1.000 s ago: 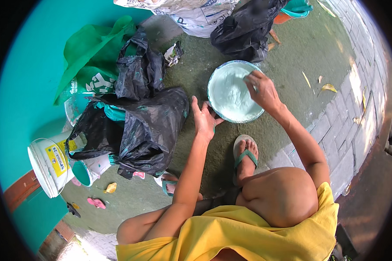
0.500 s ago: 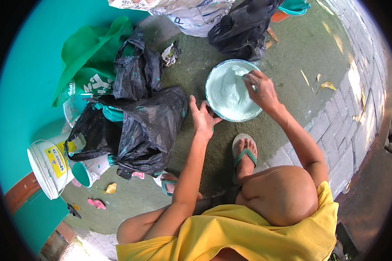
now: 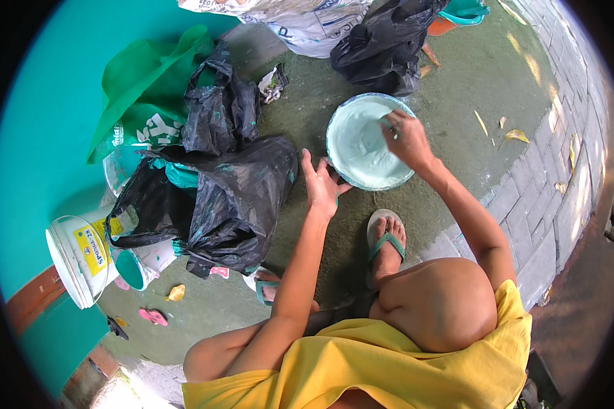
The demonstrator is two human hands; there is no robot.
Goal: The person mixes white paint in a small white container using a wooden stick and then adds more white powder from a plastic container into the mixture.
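Note:
A round basin (image 3: 376,188) on the ground holds thick pale mint-green paste (image 3: 358,146), its surface swirled. My left hand (image 3: 323,189) is open at the basin's lower left side, fingers spread and fingertips at the rim. Over the right part of the basin, my right hand (image 3: 409,142) is closed, fingers pointing down toward the paste. It is somewhat blurred, and whatever it grips is hidden by the fingers. Pale smears mark my left hand.
Left of the basin lie black plastic bags (image 3: 242,198), a green bag (image 3: 147,88) and a tipped white bucket (image 3: 68,262). A white sack (image 3: 314,31), another black bag (image 3: 389,51) and a teal-stained container (image 3: 464,15) are beyond. My sandalled foot (image 3: 387,242) is close in front.
My right hand has shifted slightly within the basin, and the swirls in the paste look different. My left hand stays at the rim. The whole view has moved a little.

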